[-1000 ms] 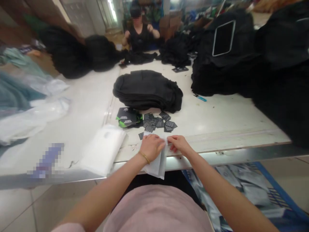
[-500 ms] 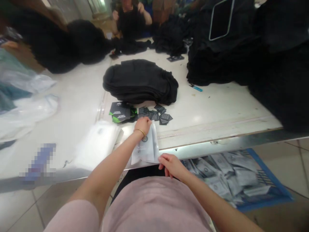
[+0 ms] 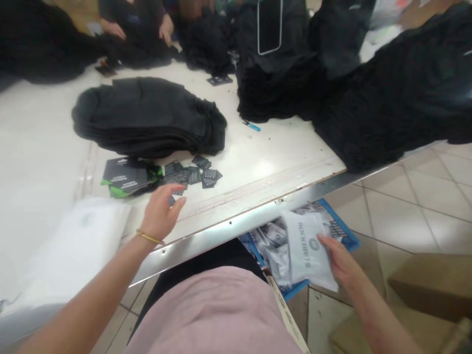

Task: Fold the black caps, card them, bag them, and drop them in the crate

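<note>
In my right hand (image 3: 341, 260) is a white plastic packet (image 3: 306, 246) printed with dark lettering, gripped at its side edge over the blue basket (image 3: 352, 241). More such packets (image 3: 275, 241) lie in that basket below the table edge. My left hand (image 3: 162, 211), a gold bangle on its wrist, hovers by the table's front with fingers apart and nothing in them. Just beyond its fingertips are small dark printed cards (image 3: 210, 178). Larger black cards with green edges (image 3: 125, 174) are stacked to the left of those. Behind them lies a folded pile of black fabric items (image 3: 147, 115).
White plastic bags (image 3: 84, 241) lie on the table at left. Blue-handled snips (image 3: 252, 126) rest near a tall black fabric stack, with a phone (image 3: 269, 27) on top. A person (image 3: 134, 34) works across the table. Cardboard boxes (image 3: 431, 285) stand on the floor at right.
The packet has gone from the table edge, under my left hand, to above the basket in my right hand. My left hand has opened. The view has swung right.
</note>
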The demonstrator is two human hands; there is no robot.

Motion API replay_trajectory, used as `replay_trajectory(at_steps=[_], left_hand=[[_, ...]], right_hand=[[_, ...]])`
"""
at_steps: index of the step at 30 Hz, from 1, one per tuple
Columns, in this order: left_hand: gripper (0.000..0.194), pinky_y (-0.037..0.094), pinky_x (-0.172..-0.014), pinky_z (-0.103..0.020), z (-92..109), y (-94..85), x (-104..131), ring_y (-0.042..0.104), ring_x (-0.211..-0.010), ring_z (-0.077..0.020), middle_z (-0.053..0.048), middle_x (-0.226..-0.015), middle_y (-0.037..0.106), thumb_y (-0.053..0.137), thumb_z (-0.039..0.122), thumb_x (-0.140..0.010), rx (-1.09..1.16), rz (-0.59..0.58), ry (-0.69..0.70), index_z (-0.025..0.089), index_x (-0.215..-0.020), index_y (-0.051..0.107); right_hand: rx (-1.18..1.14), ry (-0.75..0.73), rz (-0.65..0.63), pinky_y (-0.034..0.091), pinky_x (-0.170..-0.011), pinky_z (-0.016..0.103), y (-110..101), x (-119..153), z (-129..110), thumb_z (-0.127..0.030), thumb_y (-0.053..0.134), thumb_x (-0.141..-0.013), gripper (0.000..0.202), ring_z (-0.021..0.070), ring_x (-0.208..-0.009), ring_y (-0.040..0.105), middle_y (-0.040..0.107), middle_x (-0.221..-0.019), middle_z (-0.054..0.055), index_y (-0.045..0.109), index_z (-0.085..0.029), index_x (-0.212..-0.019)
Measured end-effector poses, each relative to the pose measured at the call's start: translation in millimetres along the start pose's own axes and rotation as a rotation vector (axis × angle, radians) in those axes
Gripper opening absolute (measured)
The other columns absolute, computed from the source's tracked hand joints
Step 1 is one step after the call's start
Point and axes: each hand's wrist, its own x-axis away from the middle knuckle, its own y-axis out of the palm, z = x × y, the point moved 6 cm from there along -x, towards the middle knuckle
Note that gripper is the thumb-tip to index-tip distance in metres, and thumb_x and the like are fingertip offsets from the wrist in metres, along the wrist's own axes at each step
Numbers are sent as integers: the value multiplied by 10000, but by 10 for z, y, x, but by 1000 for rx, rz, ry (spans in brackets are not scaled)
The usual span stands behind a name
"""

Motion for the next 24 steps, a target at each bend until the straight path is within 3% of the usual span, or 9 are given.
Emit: replay_trajectory(at_steps=[2,4,6,8,12,14,16,20,24], left_hand=[[253,414,-914,-398,-289,-55,12,531,-1028,-240,-69,-1067,597,495,315,-802,-82,22,-37,206,-1018,569],[271,387,-954,-411,-428,-116,-53,508,-1075,-252,-81,-1124,578,509,319,-792,-155,58,-31,200,-1026,578],[305,352,-996,-415,-477,-215,-208,466,-1138,-251,-86,-1211,531,519,302,-784,-219,117,-6,185,-1060,575],[371,292,-1041,-419,-505,-358,-429,381,-1225,-244,-78,-1320,443,521,259,-776,-283,186,32,171,-1136,542],[548,162,-1076,-480,-701,-658,-923,157,-1342,-261,-79,-1462,229,489,188,-791,-426,242,27,152,-1322,356],[533,152,-1057,-522,-870,-775,-1130,154,-1342,-271,-87,-1462,235,452,195,-825,-493,218,-31,151,-1340,321],[429,161,-1039,-541,-1045,-864,-1288,232,-1314,-269,-81,-1414,338,411,216,-854,-553,172,-91,159,-1280,410],[326,263,-997,-451,-1319,-974,-1463,473,-1137,-237,-63,-1207,565,387,277,-865,-608,34,-118,212,-1138,553],[359,326,-936,-403,-1506,-1175,-1434,545,-1034,-250,-71,-1076,635,413,434,-844,-626,56,-116,216,-1050,611]], right_hand=[[-139,49,207,536,-630,350,-472,-176,122,-216,479,-805,191,194,-624,651,697,-783,48,601,-206,-953],[-175,57,311,533,-578,333,-659,-314,249,-216,349,-864,260,176,-562,633,686,-789,59,578,-213,-988],[-160,54,293,530,-563,313,-580,-415,348,-207,314,-876,275,161,-542,623,678,-782,63,573,-210,-971],[-146,63,199,529,-587,285,-318,-451,390,-192,364,-862,231,150,-583,634,672,-749,57,590,-195,-906],[-46,98,-128,508,-566,257,511,-281,213,-216,566,-781,138,162,-613,640,678,-710,67,641,-151,-878],[119,37,-368,490,-541,252,1034,-115,-5,-283,625,-750,211,163,-596,632,680,-700,66,650,-142,-906],[327,-114,-529,483,-541,252,1562,15,-272,-354,641,-733,263,148,-580,618,679,-694,48,647,-152,-901],[568,-569,-467,499,-554,280,2634,-9,-890,-380,614,-729,288,144,-594,609,688,-783,53,631,-165,-920],[682,-1117,-329,523,-673,357,3743,-125,-1401,-314,507,-786,286,197,-765,633,680,-935,93,630,-169,-1000]])
